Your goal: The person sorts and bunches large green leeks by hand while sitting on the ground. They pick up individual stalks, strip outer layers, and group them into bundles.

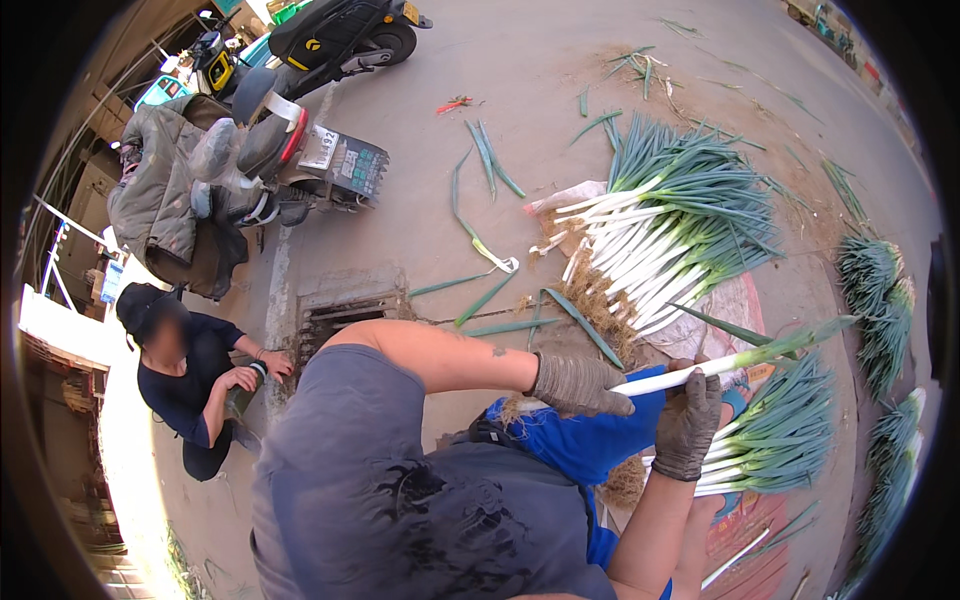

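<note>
My left hand [585, 384], in a dirty knitted glove, grips the white lower shaft of a large green onion [656, 384], its roots hanging near my blue shorts [622, 442]. My right hand [691, 420], gloved too, has its fingers around the same stalk farther up, close to where it turns green. One long green leaf [720, 326] sticks out apart from the stalk. Beyond my hands, a big pile of green onions [675, 217] with roots lies on a pale woven sack [739, 300]. A second pile [780, 435] lies by my sandalled feet.
A crouching person [187, 382] holds a bottle behind me, beside a drain grate [337, 319]. A parked scooter [352, 165] and a black electric scooter [337, 37] stand at upper left. Onion bundles [870, 300] line the right. Loose leaves [487, 161] litter the ground near a red sack [750, 532].
</note>
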A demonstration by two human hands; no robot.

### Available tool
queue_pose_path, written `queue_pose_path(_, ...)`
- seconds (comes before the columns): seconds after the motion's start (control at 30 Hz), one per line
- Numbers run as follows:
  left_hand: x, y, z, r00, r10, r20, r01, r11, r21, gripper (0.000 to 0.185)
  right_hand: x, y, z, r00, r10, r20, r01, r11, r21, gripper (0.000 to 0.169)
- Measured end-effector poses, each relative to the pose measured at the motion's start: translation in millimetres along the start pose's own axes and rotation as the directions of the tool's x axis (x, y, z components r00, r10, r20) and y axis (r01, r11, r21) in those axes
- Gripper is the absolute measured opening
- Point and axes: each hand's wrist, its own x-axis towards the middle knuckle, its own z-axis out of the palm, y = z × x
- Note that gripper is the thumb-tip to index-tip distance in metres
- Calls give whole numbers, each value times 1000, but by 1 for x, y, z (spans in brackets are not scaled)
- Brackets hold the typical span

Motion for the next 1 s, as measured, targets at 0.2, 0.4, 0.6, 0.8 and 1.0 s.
queue_pose_path(0.2,-3,-5,12,989,126,83,-150,866,477,39,-53,-56,-46,941,-194,-276,207,978,21,26)
queue_pose_path(0.4,43,-5,73,924,291,247,-378,790,482,33,-124,-71,-122,821,-197,-536,190,979,-69,26)
queue_pose_path(0.6,129,60,188,768,530,359,-640,666,384,27,-207,-176,-226,570,-355,-741,195,935,-297,18)
queue_pose_path(0.8,238,61,250,839,525,144,-535,843,45,31,-119,-266,-286,570,-460,-681,9,832,-554,26)
queue_pose_path(1.0,312,-46,308,991,123,-59,-119,991,63,34,-27,-179,-360,667,-278,-691,-382,670,-637,30)
